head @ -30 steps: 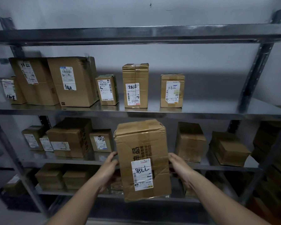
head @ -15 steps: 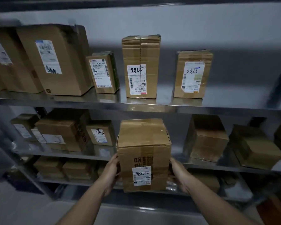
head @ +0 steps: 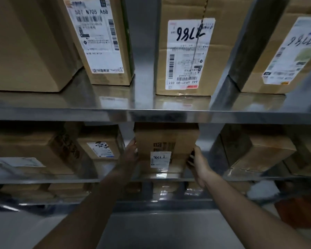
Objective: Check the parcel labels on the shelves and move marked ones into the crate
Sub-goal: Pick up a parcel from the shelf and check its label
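A brown cardboard parcel (head: pixel 166 139) with a handwritten white label (head: pixel 160 159) stands on the middle shelf (head: pixel 61 179), under the upper shelf's edge. My left hand (head: pixel 131 153) lies flat against its left side. My right hand (head: pixel 197 162) grips its right front edge with curled fingers. On the upper shelf (head: pixel 151 115) stand a parcel with a handwritten number on its label (head: pixel 187 54), another marked parcel (head: pixel 291 54) to its right, and a parcel with a printed-only label (head: pixel 101 38) to its left.
More boxes flank the held parcel: a small labelled box (head: pixel 101 150) to the left and tilted boxes (head: pixel 258 153) to the right. Flat parcels (head: pixel 43 191) fill the bottom shelf. An orange object (head: pixel 298 211), blurred, sits at the lower right by something white (head: pixel 262 192).
Both hands have carried the parcel forward from in front of the rack onto the middle shelf. The camera has moved much closer to the shelves.
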Action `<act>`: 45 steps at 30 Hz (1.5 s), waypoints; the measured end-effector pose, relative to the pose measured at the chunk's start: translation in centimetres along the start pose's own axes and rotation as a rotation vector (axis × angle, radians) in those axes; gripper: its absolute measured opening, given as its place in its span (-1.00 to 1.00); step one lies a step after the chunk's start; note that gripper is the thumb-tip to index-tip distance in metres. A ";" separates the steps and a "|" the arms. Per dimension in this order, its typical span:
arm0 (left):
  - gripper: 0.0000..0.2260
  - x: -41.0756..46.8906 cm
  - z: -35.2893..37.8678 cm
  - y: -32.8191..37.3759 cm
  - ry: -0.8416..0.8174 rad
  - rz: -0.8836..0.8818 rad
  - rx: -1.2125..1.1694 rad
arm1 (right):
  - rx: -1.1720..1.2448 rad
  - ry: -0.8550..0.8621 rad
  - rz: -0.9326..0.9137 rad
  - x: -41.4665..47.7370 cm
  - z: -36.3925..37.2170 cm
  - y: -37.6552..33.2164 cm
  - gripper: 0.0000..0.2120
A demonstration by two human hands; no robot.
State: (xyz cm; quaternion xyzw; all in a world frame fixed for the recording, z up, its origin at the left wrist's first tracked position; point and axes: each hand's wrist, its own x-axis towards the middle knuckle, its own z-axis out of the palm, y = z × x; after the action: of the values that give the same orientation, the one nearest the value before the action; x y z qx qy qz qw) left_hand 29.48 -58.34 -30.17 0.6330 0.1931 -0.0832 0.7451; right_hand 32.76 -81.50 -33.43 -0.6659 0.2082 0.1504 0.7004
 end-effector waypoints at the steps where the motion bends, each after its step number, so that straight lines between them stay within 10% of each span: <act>1: -0.74 1.2 0.0 0.1 -0.008 0.019 -0.010 | 0.001 0.001 -0.004 0.8 0.5 -0.2 -0.66; 12: -0.77 5.8 0.6 -2.2 0.183 -0.125 -0.056 | 0.013 0.052 -0.046 4.7 0.7 -2.1 -0.58; 17: -0.85 1.9 4.5 -2.9 0.011 -0.213 0.082 | -0.011 0.083 -0.120 2.7 -4.1 -5.1 -0.66; 35: -0.68 4.8 39.2 -3.0 -0.040 -0.140 0.152 | -0.365 0.291 -0.371 8.1 -37.7 -9.6 -0.68; 45: -0.71 2.5 41.3 -5.3 0.000 -0.101 0.037 | -0.318 0.005 -0.200 8.1 -38.1 -7.5 -0.67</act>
State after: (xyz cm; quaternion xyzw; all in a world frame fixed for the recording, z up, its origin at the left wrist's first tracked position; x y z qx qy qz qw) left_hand 37.36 -99.33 -30.88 0.6362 0.2233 -0.1239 0.7281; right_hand 39.93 -120.51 -31.91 -0.7860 0.1164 0.1092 0.5972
